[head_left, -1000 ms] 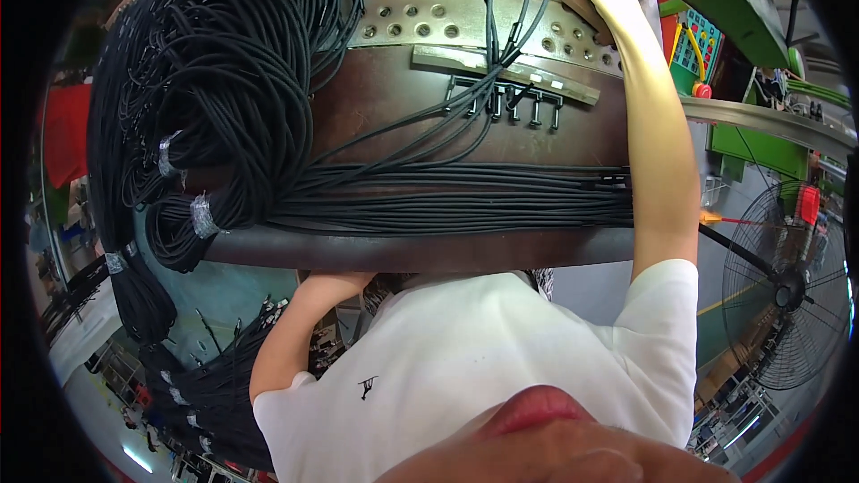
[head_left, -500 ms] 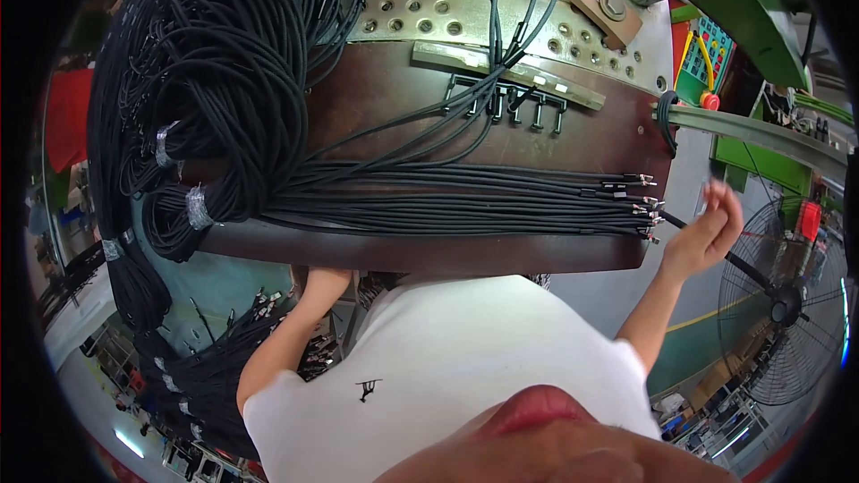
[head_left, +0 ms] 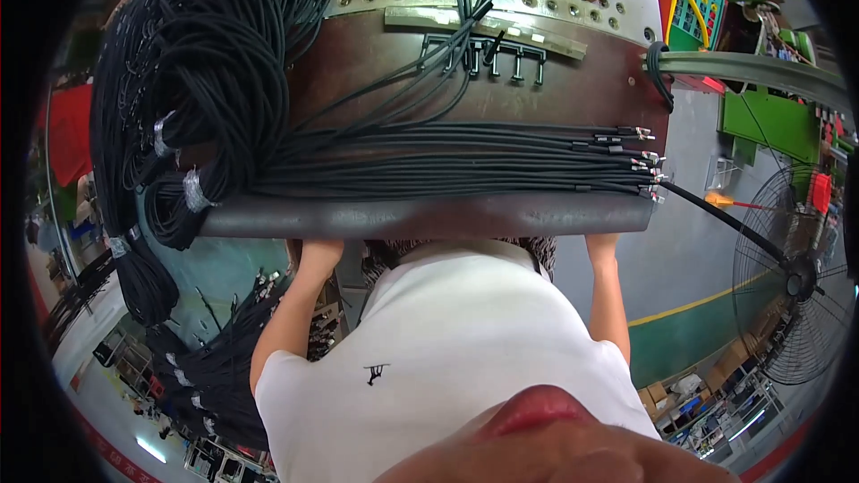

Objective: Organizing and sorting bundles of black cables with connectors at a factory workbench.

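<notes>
Black cables (head_left: 438,176) lie along the near edge of a brown surface (head_left: 420,218), their metal tips (head_left: 659,178) by its right edge. The left hand (head_left: 323,252) and the right hand (head_left: 602,245) disappear beneath the near edge, fingers hidden, so their grip cannot be made out.

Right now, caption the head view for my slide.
Slim black cables, some bound with silver ties, lie across a brown tabletop.

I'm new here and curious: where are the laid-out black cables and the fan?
Laid-out black cables (head_left: 456,178): head view, middle of the row.
Fan (head_left: 800,279): head view, central hub.
</notes>
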`<state>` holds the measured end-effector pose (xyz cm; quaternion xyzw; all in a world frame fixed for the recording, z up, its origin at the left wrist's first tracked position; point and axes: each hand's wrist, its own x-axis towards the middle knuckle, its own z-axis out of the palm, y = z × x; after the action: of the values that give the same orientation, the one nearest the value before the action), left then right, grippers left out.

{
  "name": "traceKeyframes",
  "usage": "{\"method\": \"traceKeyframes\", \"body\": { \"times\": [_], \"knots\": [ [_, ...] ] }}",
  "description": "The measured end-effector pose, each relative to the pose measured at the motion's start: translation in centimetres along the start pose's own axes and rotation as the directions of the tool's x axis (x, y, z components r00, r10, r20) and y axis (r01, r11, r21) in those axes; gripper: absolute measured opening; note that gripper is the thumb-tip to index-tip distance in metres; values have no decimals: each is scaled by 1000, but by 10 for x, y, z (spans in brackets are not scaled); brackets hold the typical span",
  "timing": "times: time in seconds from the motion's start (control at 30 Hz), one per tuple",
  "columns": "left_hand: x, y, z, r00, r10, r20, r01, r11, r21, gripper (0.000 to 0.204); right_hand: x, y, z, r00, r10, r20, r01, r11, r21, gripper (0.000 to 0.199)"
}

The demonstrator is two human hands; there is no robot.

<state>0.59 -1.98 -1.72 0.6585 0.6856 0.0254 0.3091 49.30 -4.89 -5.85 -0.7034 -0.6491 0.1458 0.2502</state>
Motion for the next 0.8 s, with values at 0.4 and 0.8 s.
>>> {"method": "traceKeyframes", "body": {
  "times": [0.4, 0.8],
  "knots": [
    [3, 6, -11, 987, -144, 78, 162, 920, -356, 23, 3, -6, -7, 1000, 17, -6, -17, 1000, -9, 11],
    [-5, 148, -117, 687, 634, 354, -393, 734, -553, 39, 115, -169, -126, 600, -341, 724, 5, 906, 423, 27]
  ]
}}
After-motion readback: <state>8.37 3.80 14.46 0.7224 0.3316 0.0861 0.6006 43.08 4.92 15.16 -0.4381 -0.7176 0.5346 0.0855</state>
